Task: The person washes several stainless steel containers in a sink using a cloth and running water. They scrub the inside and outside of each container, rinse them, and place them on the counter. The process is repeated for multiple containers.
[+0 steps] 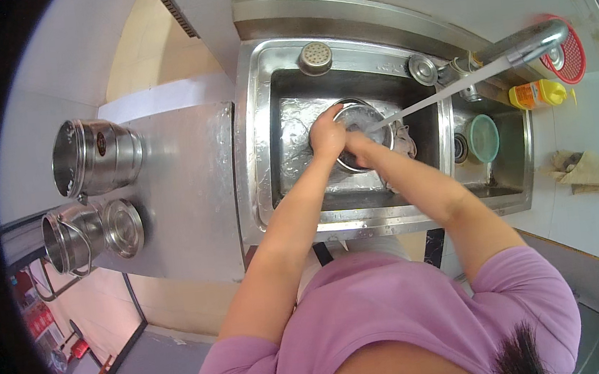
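A round stainless steel pot (390, 144) sits in the large basin of a steel sink (292, 113). My left hand (327, 134) grips the pot's rim on its left side. Reaching inside the pot, my right hand (362, 148) has its fingers partly hidden, so whether it holds anything is unclear. A stream of water (442, 93) pours from the faucet (537, 44) into the pot and splashes there. A wet greyish cloth (404, 141) lies beside the pot on the right.
Left of the sink, a steel counter (187, 198) bears two steel buckets (112, 155) (55, 240) and a round lid (123, 228). A perforated metal cup (315, 58) and small lid (422, 69) rest on the sink's back ledge. The small basin holds a green bowl (484, 138); a yellow bottle (536, 94) stands nearby.
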Demonstrator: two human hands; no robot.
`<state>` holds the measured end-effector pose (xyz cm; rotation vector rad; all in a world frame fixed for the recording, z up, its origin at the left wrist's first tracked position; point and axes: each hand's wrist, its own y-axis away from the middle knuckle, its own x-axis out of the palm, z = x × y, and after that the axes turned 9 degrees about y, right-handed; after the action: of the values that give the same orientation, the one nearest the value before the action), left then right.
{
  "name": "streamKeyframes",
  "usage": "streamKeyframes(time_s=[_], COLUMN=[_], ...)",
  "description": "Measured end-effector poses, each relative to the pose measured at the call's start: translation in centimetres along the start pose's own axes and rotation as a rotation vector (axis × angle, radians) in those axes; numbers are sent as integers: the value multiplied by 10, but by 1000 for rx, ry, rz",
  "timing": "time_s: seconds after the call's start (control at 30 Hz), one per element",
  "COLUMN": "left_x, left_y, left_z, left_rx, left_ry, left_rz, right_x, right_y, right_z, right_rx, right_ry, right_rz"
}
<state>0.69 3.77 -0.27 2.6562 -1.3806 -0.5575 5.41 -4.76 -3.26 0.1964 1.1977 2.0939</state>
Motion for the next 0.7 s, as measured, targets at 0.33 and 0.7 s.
streamKeyframes(time_s=[0.33,0.7], left_x=[-5,1], left_y=[39,11], left_z=[10,-7], left_rx=[-5,261], left_ry=[416,-101], left_rz=[25,64], right_x=[3,-71], right_y=[-44,70], right_z=[14,53], right_rx=[213,-724], right_ry=[-1246,2185], right_rz=[-81,125])
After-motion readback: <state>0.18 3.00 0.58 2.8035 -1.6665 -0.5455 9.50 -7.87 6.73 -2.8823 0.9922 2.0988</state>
